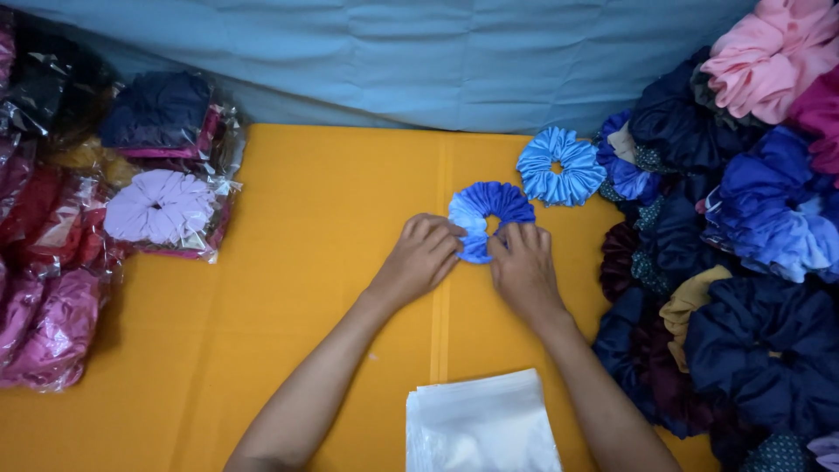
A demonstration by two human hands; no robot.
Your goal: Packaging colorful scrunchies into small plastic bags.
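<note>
Pressed with both hands' bent fingers (441,249) on a blue scrunchie (489,214), lower edge hidden, grip unclear; stack of clear bags (481,428) cropped below.

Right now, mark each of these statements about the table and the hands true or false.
1. Both hands press on a blue two-tone fabric scrunchie. True: the left hand and the right hand both touch it.
2. The shiny light blue satin scrunchie is inside a plastic bag. False: it lies bare on the orange table cover.
3. A stack of clear plastic bags lies between the forearms. True.
4. The lilac scrunchie lies loose in the pile on the right. False: it is at the left, in a clear packet.
</note>
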